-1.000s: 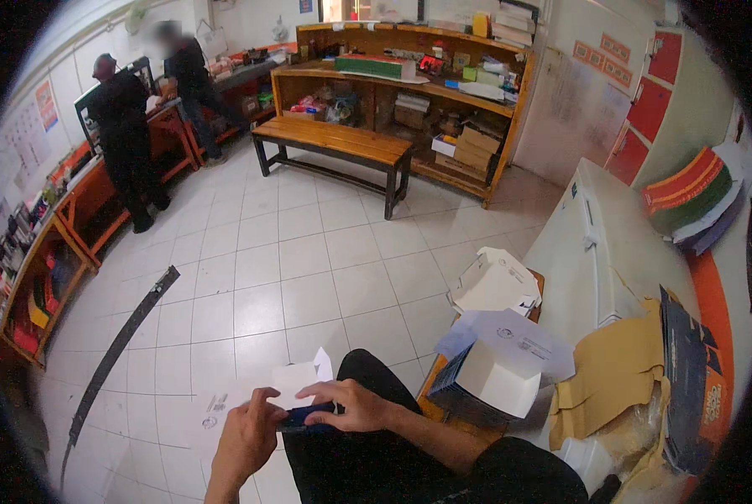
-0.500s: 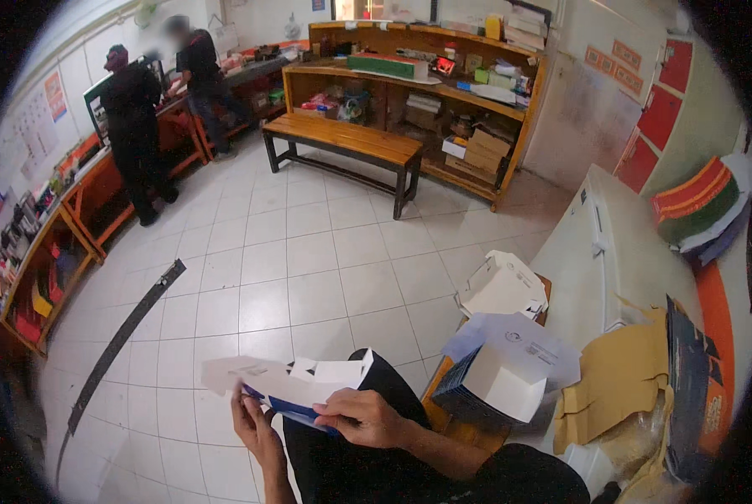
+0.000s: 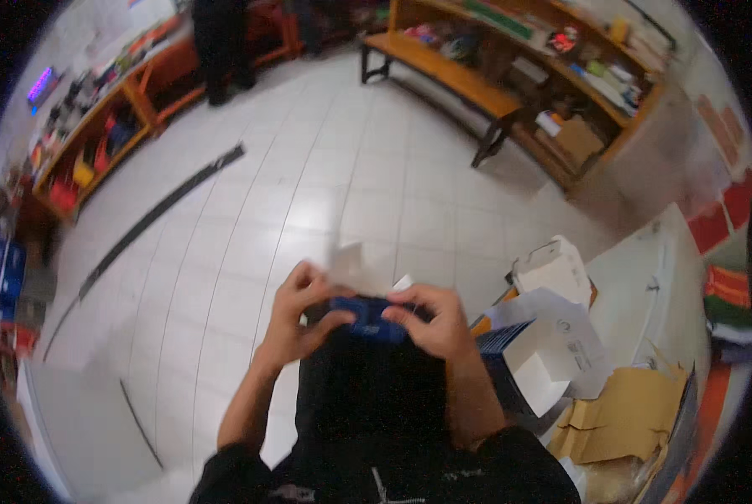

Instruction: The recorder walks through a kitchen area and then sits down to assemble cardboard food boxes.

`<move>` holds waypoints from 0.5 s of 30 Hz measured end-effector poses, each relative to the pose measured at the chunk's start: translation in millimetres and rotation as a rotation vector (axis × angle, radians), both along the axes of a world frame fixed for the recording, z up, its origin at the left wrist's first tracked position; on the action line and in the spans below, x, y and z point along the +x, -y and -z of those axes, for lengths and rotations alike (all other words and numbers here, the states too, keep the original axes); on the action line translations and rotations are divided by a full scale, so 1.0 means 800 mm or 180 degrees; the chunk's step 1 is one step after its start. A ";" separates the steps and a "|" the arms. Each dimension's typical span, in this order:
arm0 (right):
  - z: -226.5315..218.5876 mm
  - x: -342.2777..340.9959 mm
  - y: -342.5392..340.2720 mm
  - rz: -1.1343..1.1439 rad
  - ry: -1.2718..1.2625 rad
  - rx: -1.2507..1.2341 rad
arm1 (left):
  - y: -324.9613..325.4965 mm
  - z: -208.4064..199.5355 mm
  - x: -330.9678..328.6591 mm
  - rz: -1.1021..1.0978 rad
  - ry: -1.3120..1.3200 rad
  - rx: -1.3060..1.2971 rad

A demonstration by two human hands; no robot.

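A small cardboard box (image 3: 372, 322), dark blue outside and white inside, is pinched between my two hands above my lap. My left hand (image 3: 298, 312) grips its left end, thumb on the blue side. At the right end, my right hand (image 3: 436, 321) has thumb and fingers closed on the edge. White flaps stick up behind the blue side, blurred by motion. To the right is a stack of nested blue boxes (image 3: 510, 357) with white insides and a raised lid flap. Beyond it lies an open white box (image 3: 554, 273).
Torn brown cardboard (image 3: 623, 420) lies at the lower right, beside a white chest-like unit (image 3: 644, 294). A wooden bench (image 3: 443, 71) stands before a wooden shelf (image 3: 598, 181). A black strip (image 3: 162, 210) crosses the tiled floor; a dark-clothed person (image 3: 218, 50) stands far left.
My view has tilted down and turned left. The box has turned, its blue side now facing me, and my hands have come level at its two ends.
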State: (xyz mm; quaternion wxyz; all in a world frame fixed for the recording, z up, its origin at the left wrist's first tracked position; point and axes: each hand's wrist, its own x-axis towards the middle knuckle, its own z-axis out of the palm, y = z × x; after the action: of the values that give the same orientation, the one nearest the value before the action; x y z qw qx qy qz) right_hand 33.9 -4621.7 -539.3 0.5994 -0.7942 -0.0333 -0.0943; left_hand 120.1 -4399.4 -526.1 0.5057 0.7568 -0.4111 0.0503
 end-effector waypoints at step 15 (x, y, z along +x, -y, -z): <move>-0.011 -0.001 -0.010 -0.0295 0.0144 -0.0311 | -0.001 0.033 -0.024 -0.0418 -0.1180 -0.0346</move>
State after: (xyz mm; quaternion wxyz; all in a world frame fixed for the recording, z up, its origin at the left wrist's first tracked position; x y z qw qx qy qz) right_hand 33.0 -4613.3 -530.2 0.5627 -0.8178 -0.0881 -0.0826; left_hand 101.0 -4398.4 -552.7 0.6085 0.7498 -0.2574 -0.0349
